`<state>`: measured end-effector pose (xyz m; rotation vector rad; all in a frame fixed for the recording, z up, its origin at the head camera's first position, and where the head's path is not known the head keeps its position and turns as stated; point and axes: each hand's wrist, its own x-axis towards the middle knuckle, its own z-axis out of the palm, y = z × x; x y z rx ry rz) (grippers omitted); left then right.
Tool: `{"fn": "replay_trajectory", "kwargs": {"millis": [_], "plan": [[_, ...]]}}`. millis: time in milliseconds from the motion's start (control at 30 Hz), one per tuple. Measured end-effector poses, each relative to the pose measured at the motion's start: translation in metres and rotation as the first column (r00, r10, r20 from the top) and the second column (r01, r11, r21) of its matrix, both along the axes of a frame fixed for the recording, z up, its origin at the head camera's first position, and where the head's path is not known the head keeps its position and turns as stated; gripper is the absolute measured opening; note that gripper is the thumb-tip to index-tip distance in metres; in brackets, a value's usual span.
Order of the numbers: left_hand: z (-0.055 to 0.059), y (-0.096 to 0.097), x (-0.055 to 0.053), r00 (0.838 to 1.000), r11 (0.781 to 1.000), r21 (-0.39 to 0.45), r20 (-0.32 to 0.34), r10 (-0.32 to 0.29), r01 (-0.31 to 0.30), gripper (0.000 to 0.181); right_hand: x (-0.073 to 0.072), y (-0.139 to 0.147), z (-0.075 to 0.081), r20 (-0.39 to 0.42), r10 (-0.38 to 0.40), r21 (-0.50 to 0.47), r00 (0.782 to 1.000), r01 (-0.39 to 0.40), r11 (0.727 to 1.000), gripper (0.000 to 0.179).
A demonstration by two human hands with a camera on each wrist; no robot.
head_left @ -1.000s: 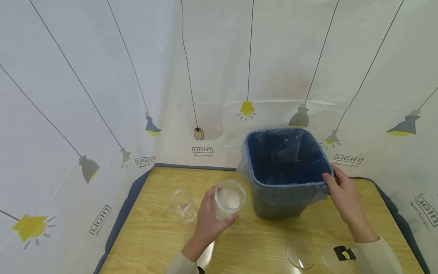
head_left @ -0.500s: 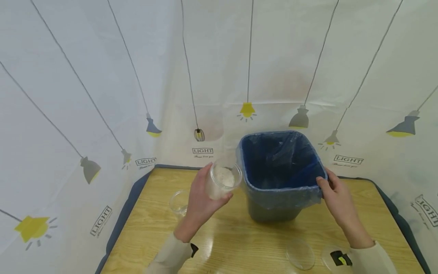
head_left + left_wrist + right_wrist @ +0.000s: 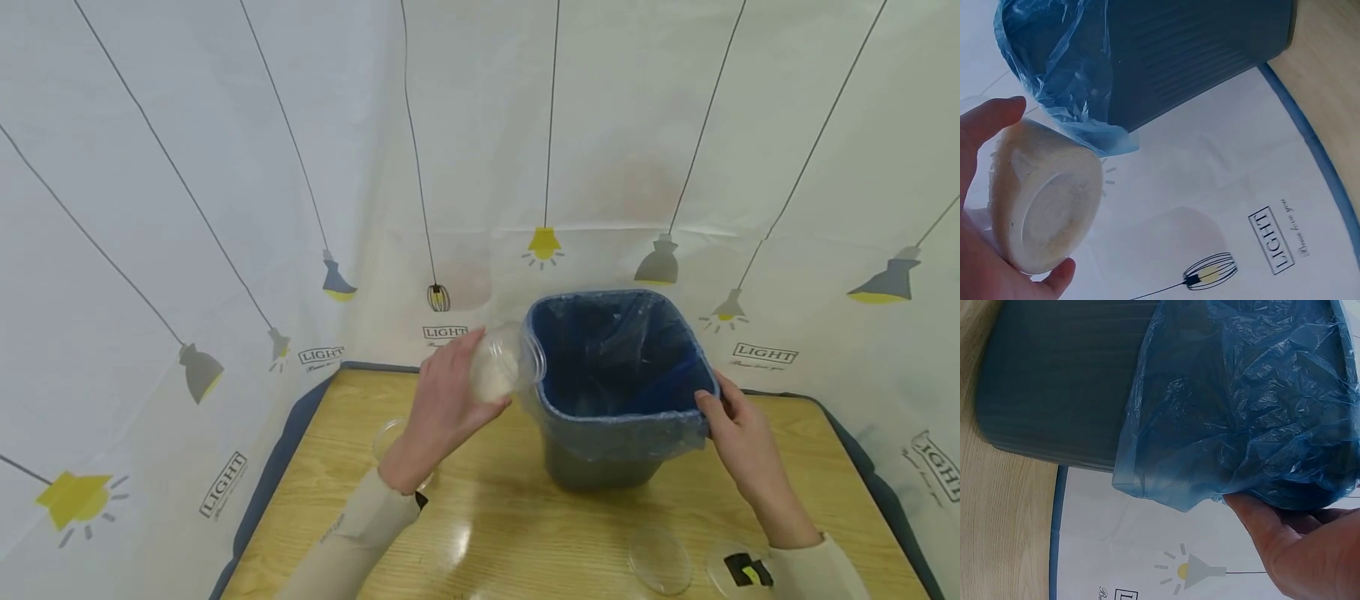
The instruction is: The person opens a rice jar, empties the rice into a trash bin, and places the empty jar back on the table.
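My left hand (image 3: pixel 447 394) grips a clear jar (image 3: pixel 504 363) partly filled with a whitish, grainy substance. The jar is tipped to the right, its mouth at the left rim of a dark trash can (image 3: pixel 598 461). In the left wrist view the base of the jar (image 3: pixel 1054 209) faces the camera, and whitish contents show through its wall. A blue plastic bag (image 3: pixel 1229 425) lines the can and folds over its rim. My right hand (image 3: pixel 750 437) holds the can's right rim, thumb and fingers pinching the bag there. Whether any contents are falling cannot be told.
Behind my left forearm, a second clear jar (image 3: pixel 390 435) stands partly hidden on the wooden table (image 3: pixel 525 542). Two clear round lids lie at the front right, one lid (image 3: pixel 660 560) beside the right sleeve. A lamp-printed cloth (image 3: pixel 480 167) hangs around the table.
My left hand has moved up and tipped the jar from nearly upright towards the can. The can has shifted slightly left, with my right hand staying on its rim.
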<state>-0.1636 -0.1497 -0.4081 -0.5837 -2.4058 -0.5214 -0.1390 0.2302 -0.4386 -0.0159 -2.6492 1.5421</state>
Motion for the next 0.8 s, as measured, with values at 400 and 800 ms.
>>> {"fn": "replay_trajectory", "kwargs": {"millis": [400,800], "plan": [[0.022,0.013,-0.012,1.000,0.983,-0.181,-0.013,0.020,-0.022,0.096,0.002,0.000,-0.001,0.009,0.027,-0.013,1.000,-0.027,1.000,0.064],[0.031,0.020,-0.019,0.996,0.966,-0.259,-0.078,-0.049,0.027,0.077,0.002,0.001,0.000,0.031,0.039,0.006,0.999,-0.039,0.999,0.068]]}}
